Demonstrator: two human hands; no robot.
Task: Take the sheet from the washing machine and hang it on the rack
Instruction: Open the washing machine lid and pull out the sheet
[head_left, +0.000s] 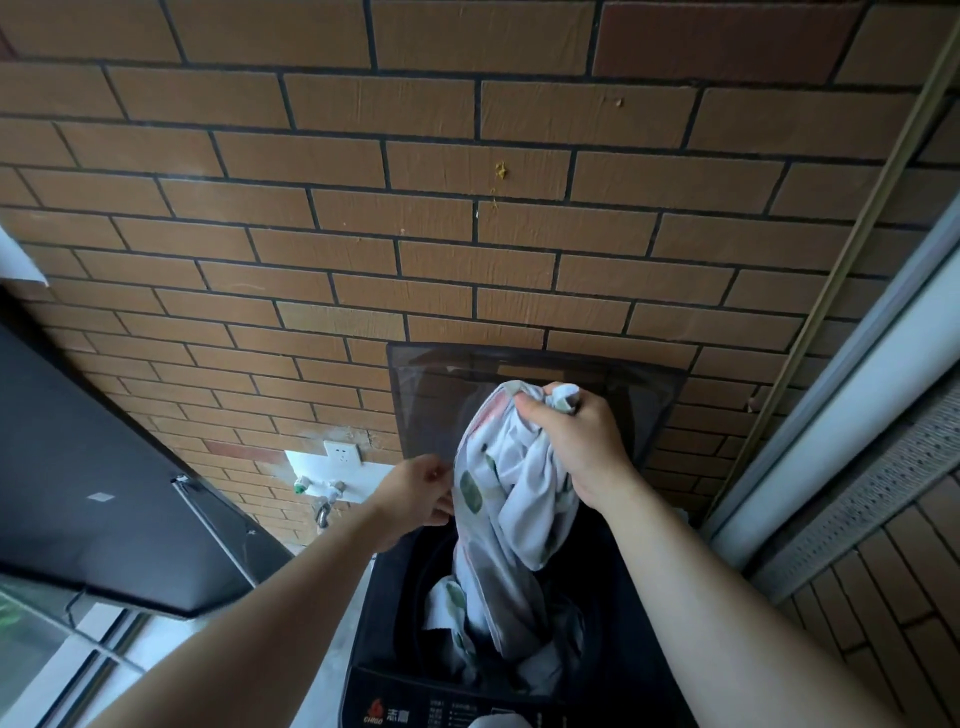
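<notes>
A white sheet (511, 509) with green and pink patches hangs twisted out of the black top-loading washing machine (395, 691). Its lower part still lies in the drum. My right hand (576, 441) grips the bunched top of the sheet, raised in front of the machine's open tinted lid (431, 395). My left hand (421, 491) is at the sheet's left edge, fingers touching or pinching the fabric; the exact grip is hidden. No rack is in view.
A brown brick wall (415, 208) stands right behind the machine. A wall socket (342, 453) and a water tap (322, 493) are to the left. A dark panel (104, 467) slants at far left. A window frame (857, 389) runs along the right.
</notes>
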